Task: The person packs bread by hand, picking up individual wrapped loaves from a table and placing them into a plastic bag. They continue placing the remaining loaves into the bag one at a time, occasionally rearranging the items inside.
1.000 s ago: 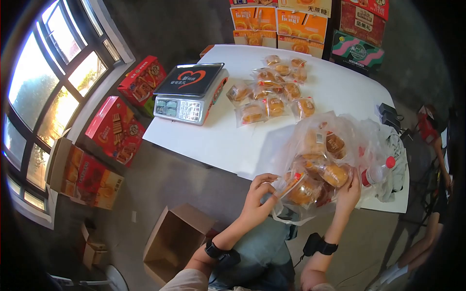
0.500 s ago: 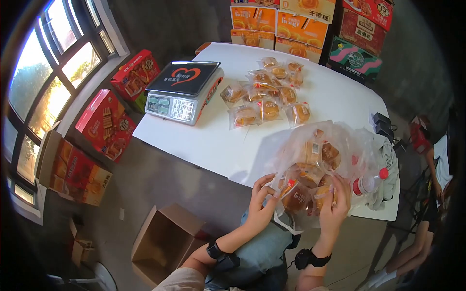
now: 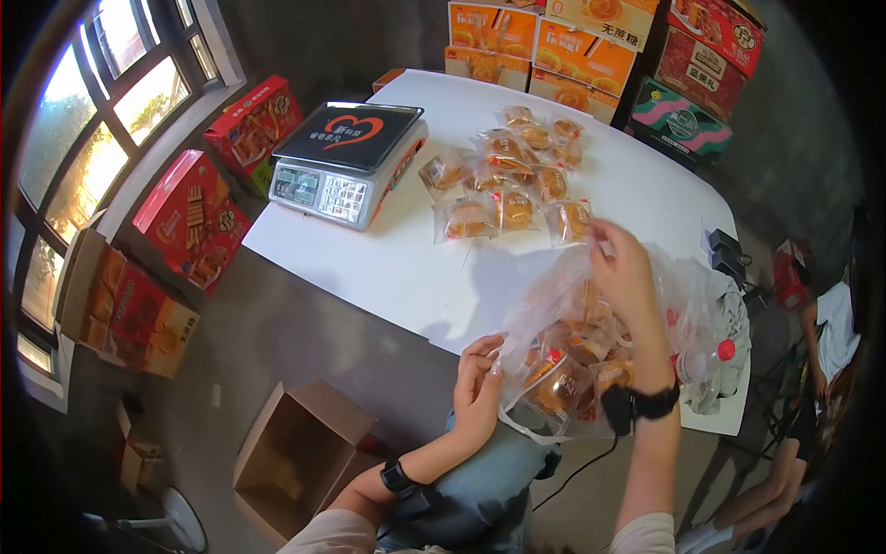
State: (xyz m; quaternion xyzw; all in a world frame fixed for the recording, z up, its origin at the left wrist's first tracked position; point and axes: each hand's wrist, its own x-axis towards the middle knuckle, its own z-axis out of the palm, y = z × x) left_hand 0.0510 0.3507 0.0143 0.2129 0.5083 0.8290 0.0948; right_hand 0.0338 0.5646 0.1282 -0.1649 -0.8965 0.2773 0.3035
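Note:
My left hand (image 3: 478, 386) has its fingers closed on the left edge of a clear plastic bag (image 3: 528, 319). Inside the bag lie several wrapped buns (image 3: 560, 388). My right hand (image 3: 623, 270) is over the bag's far side, fingers bent together at the right edge of a wrapped bun (image 3: 568, 222) on the white table (image 3: 406, 286). Whether they pinch that wrapper or the bag's rim is unclear. Several more wrapped buns (image 3: 506, 152) sit in a group farther back.
A scale (image 3: 343, 162) stands at the table's left. A red-capped bottle (image 3: 706, 360) and grey cloth (image 3: 729, 319) lie right of the bag. An open carton (image 3: 305, 457) is on the floor at left. Boxes (image 3: 581, 55) are stacked behind. Another person (image 3: 835, 328) is at the right.
My right hand has left the near opening of the bag and reached forward to the nearest right bun on the table. My left hand still holds the bag's edge, slightly farther left.

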